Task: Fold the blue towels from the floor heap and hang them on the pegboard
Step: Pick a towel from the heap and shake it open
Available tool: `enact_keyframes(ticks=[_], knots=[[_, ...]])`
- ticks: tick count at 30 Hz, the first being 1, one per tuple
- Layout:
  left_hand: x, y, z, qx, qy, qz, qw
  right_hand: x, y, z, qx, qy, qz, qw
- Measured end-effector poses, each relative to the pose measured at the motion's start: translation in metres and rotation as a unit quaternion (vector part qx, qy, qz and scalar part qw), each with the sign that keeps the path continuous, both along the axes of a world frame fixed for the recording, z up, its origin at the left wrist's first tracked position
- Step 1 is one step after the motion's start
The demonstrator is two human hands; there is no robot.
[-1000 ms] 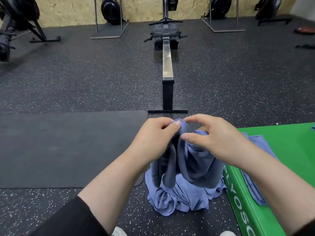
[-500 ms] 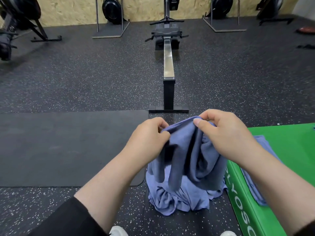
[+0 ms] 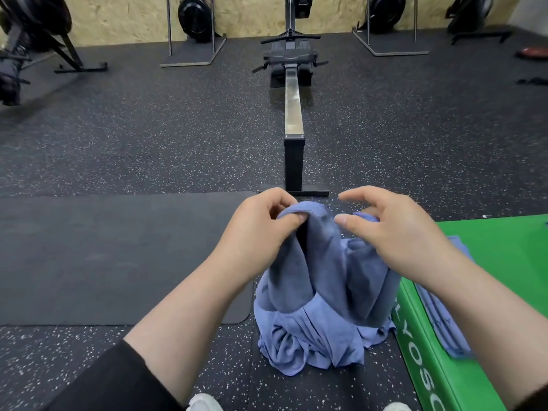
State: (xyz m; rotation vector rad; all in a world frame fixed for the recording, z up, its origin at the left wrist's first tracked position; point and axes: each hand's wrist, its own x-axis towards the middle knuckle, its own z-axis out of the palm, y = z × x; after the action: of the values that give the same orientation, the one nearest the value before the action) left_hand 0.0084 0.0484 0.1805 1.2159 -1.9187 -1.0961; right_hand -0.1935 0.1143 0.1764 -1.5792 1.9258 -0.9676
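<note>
1. We are seeing a black mat [image 3: 118, 256] lying flat at 9 o'clock on the speckled rubber floor [image 3: 148, 137].
2. We are seeing the left hand [image 3: 261, 229] at centre, thumb and curled fingers pinching the top edge of a blue towel [image 3: 320, 262], lifting it.
3. The held towel is hanging down in folds, its lower end touching the blue towel heap [image 3: 311, 342] sitting on the floor at 6 o'clock, just beside the mat's corner.
4. We are seeing a rowing machine [image 3: 293, 114] running away toward 12 o'clock, its foot just beyond the hands.
5. The right hand [image 3: 397, 232] is sitting just right of centre, thumb and index finger apart with nothing between them; lower fingers are curling into the towel's other edge, grip partly hidden, so we cannot tell how firm.
6. We are seeing a green box [image 3: 489, 262] at 4 o'clock, with another blue towel [image 3: 444, 327] lying on its top near the left edge.
7. White shoe tips [image 3: 204, 403] are showing at 6 o'clock.
</note>
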Motion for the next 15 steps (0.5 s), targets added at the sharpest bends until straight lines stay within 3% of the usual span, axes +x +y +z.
enact_keyframes(ticks=[9,15], knots=[[-0.005,0.006,0.001,0.026,0.027,-0.066,0.997,0.014,0.0,-0.001,0.03,0.0,0.113,0.993],[0.002,-0.003,-0.003,0.03,-0.029,-0.019,0.999,0.006,-0.001,0.002,-0.034,0.003,-0.003,0.999]])
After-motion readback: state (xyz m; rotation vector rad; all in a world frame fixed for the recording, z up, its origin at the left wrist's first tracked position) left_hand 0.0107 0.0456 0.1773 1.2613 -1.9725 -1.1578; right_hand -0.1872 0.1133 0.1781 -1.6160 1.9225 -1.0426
